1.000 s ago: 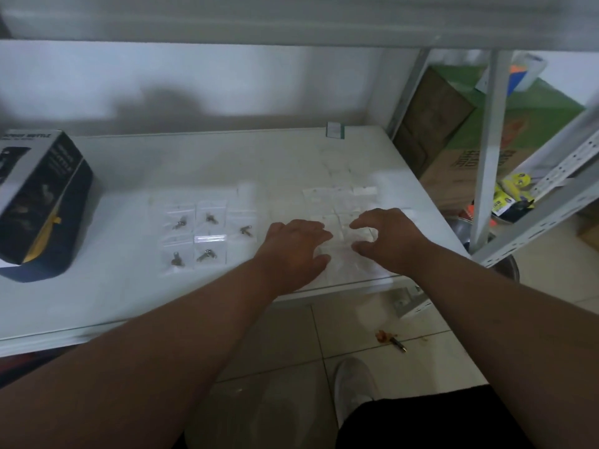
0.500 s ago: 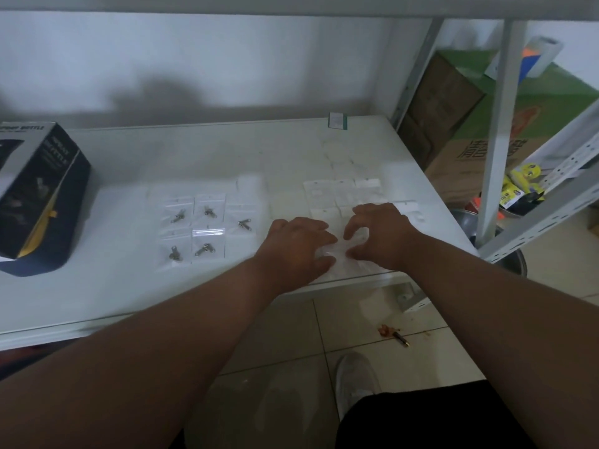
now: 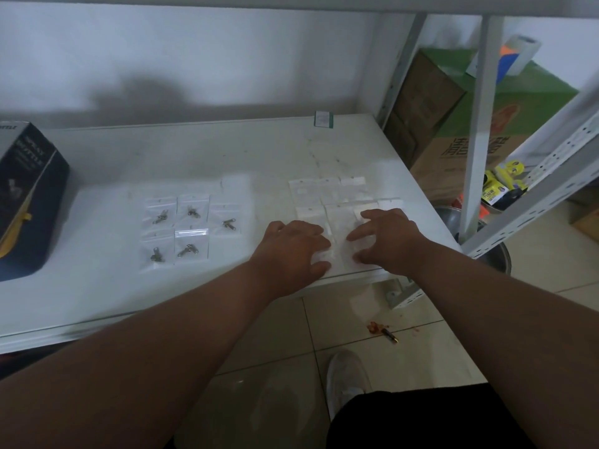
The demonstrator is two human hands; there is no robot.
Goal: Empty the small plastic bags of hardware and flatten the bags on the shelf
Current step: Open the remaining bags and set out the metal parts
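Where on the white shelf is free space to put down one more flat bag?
Free: the strip between the dark box and the filled bags, and the back of the shelf toward the wall. Crowded: the front right corner, where both hands press on the empty bags.

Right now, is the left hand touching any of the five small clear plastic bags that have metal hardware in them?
Apart. The head view shows the left hand separated by bare white shelf from the five filled bags.
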